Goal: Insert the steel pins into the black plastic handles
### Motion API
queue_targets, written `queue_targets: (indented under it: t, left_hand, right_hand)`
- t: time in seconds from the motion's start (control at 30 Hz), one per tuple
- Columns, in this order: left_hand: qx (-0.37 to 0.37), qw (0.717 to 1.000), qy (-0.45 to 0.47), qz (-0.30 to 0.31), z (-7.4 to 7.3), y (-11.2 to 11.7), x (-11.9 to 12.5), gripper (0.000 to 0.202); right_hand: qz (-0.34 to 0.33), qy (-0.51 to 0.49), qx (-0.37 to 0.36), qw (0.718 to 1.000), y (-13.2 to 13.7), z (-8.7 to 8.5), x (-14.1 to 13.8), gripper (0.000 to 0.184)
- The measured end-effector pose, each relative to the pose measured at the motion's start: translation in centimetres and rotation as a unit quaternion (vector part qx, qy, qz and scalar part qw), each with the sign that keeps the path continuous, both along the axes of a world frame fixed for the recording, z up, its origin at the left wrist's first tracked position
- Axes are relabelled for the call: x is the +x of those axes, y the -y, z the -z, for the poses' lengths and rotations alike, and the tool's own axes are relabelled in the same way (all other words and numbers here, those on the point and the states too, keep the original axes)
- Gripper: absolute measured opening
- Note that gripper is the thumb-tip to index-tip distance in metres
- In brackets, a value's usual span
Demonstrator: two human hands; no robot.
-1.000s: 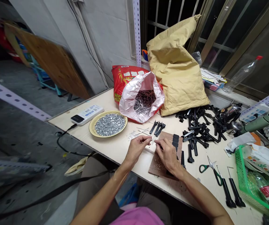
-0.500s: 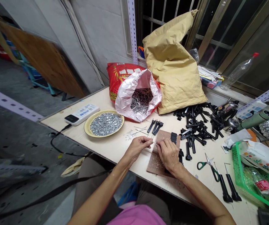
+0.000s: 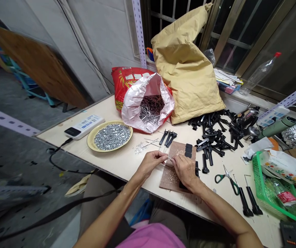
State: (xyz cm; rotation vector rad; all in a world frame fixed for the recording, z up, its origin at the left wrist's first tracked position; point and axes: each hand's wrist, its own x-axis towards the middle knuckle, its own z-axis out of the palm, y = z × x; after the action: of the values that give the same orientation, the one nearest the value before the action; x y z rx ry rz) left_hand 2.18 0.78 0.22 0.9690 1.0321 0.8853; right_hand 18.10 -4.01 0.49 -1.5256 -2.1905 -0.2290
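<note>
From where I'm watching, the pin [image 3: 169, 158] lies left-to-right just over the board [image 3: 178, 150], with my left hand [image 3: 150, 163] pinched shut on one end and my right hand [image 3: 185, 168] pinched on the other, both equally near.

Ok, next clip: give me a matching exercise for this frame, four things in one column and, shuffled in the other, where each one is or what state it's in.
Things:
1. left hand
2. yellow plate
3. scissors
4. clear bottle

Places or states:
a. lying by the window, red cap uppermost
b. pinching a thin metal pin
c. heaped with small silver pieces
d. flat on the table, to the right of the brown board

Pairs: 1-b, 2-c, 3-d, 4-a.
</note>
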Motion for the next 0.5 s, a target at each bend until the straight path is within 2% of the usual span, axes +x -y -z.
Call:
queue_targets:
  t: [0.13,0.33,0.5]
  left_hand:
    - [0.006,1.0,-0.011,0.015,-0.2,0.0,0.2,0.031]
    - [0.006,0.998,-0.016,0.061,0.0,-0.2,0.4,0.032]
    - [0.007,0.998,-0.015,0.057,0.3,0.0,0.6,0.029]
  right_hand:
    - [-0.011,-0.076,-0.065,0.995,0.1,-0.2,0.4,0.023]
    - [-0.035,-0.117,-0.1,0.987,0.3,-0.1,1.1,0.02]
    - [-0.042,-0.179,-0.148,0.972,0.4,-0.4,1.2,0.015]
